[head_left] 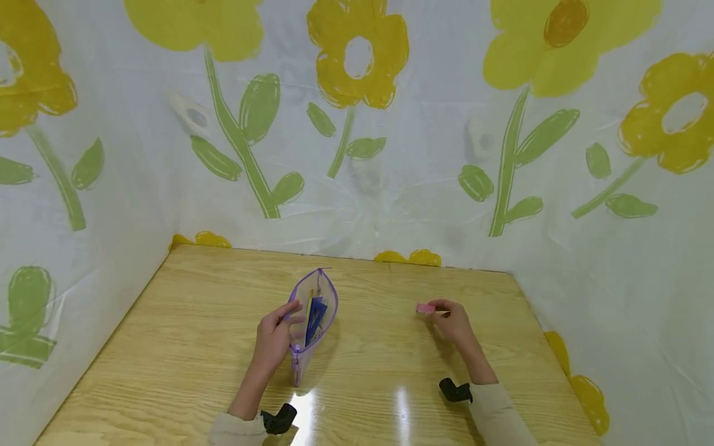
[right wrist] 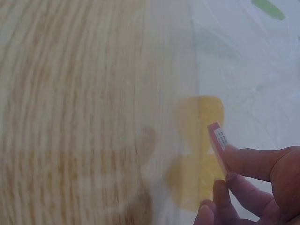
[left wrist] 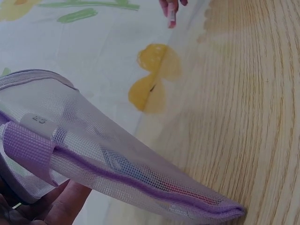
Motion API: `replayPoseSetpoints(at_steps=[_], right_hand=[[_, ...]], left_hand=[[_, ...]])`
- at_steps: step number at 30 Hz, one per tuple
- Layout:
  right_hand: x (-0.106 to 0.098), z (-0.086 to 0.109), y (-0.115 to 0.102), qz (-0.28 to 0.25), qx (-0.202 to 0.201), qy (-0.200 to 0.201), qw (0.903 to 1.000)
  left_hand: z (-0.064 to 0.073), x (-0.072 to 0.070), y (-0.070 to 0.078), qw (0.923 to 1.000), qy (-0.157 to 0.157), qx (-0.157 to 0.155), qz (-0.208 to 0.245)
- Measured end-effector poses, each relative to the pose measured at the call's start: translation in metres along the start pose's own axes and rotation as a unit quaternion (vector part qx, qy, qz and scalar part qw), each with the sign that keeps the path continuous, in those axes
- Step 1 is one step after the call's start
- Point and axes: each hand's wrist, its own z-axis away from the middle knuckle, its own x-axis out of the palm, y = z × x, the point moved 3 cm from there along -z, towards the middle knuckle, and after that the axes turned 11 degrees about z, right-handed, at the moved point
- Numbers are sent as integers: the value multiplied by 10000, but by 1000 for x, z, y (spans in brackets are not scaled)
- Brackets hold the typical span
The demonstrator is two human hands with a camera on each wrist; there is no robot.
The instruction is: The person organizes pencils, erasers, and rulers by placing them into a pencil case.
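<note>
My left hand (head_left: 273, 337) grips the side of a white mesh zip pouch (head_left: 299, 365) with purple trim, its mouth spread wide. Inside the pouch are a blue set square (head_left: 315, 316) and a slim yellow pencil-like stick (head_left: 309, 303). In the left wrist view the pouch's mesh (left wrist: 108, 136) slants down to the right, and other contents show only faintly through it. Off to the right, my right hand (head_left: 453, 322) pinches a small pink eraser (head_left: 425, 308) between thumb and fingers, above the table. A white printed label faces up on the eraser (right wrist: 216, 136) in the right wrist view.
Underneath is a wooden table (head_left: 195, 328) with light glare near its front. White sheeting (head_left: 424, 204) printed with yellow flowers encloses it at the back and both sides. A black wrist mount (head_left: 279, 419) is at the left sleeve, and another black mount (head_left: 454, 391) at the right.
</note>
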Motion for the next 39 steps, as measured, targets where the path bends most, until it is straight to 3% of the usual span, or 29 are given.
replayPoseSetpoints(at_steps=[39], right_hand=[[10, 8, -3, -88, -71, -17, 9999]], left_hand=[[6, -2, 3, 9999, -88, 64, 64]])
